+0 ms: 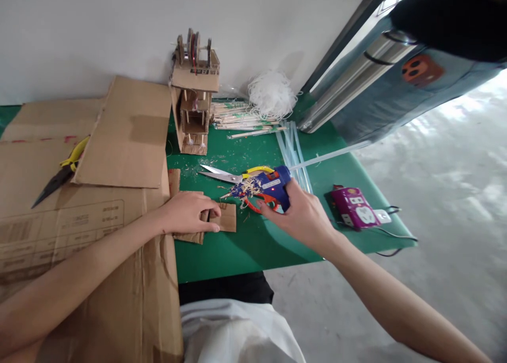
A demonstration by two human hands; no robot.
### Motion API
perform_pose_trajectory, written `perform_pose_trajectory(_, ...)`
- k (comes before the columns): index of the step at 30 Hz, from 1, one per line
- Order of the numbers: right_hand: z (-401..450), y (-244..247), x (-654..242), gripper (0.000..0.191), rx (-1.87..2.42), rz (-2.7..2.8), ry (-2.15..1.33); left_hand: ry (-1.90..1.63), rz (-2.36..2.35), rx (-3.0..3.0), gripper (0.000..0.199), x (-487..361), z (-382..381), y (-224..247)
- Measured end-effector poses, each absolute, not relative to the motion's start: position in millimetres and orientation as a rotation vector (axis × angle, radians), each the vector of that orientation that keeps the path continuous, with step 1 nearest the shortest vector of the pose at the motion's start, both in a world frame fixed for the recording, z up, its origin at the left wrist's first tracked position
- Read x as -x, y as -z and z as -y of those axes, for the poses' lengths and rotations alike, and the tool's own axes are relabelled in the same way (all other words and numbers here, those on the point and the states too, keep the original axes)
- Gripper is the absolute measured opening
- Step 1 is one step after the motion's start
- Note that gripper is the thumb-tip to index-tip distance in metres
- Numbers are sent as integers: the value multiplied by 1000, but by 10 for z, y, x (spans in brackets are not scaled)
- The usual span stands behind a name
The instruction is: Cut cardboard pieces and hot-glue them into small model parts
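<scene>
As right hand (306,215) grips glue gun (271,184) (crusted), left hand (188,212), grip unclear, touches cardboard (228,218)

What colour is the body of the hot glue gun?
Dark blue; the hot glue gun in the right hand shows in the head view.

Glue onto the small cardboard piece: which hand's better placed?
Right hand, I'd judge: it holds the blue glue gun, its tip near the small cardboard piece. The left hand is at that piece's left side, holding no tool, so it probably suits steadying.
</scene>
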State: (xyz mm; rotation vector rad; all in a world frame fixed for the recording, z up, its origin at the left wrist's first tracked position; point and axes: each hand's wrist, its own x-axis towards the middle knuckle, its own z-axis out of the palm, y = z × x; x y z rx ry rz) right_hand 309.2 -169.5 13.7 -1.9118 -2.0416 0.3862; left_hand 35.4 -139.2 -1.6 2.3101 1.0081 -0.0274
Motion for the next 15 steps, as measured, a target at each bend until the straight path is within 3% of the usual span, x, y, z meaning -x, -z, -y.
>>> perform_pose_trajectory(4,1695,-146,-3098,39,1949,2015,-373,3,-924,-2344,21,-346,1386,35)
perform_pose_trajectory(15,1682,-122,-3124,40,1988,2036,-358,37,-860,-2484,22,-375,1467,78)
